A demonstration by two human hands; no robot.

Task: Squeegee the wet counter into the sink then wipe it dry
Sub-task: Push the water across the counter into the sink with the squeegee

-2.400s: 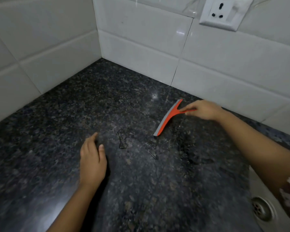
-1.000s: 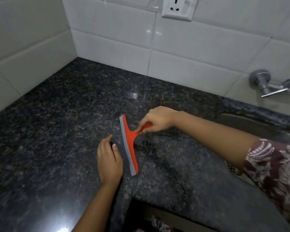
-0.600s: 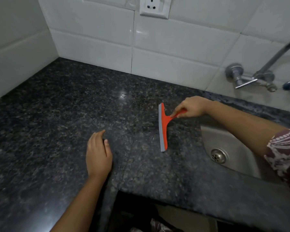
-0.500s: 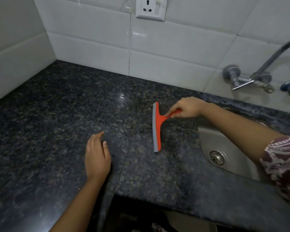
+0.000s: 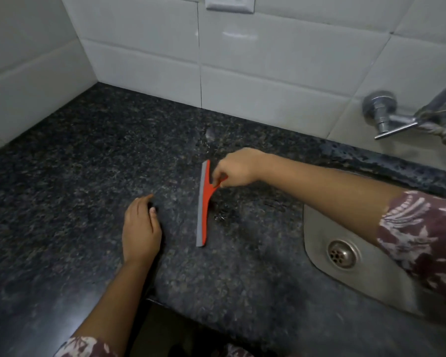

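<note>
An orange squeegee (image 5: 204,202) with a grey rubber blade stands on the dark speckled granite counter (image 5: 75,176), its blade running front to back near the middle. My right hand (image 5: 236,167) grips its short handle from the right. Small wet streaks (image 5: 223,215) glisten on the stone just right of the blade. My left hand (image 5: 141,228) rests flat, palm down, on the counter to the left of the squeegee, holding nothing. The steel sink (image 5: 317,238) with its drain (image 5: 341,254) lies at the right, partly hidden by my right forearm.
White tiled walls (image 5: 152,60) meet in a corner at the back left. A socket (image 5: 229,3) sits high on the back wall. A chrome tap (image 5: 397,119) juts out above the sink. The counter's front edge (image 5: 216,318) runs below my arms.
The squeegee swept right toward the sink, then came back left to the middle of the counter. My left hand stayed flat on the stone. The camera view shifted right.
</note>
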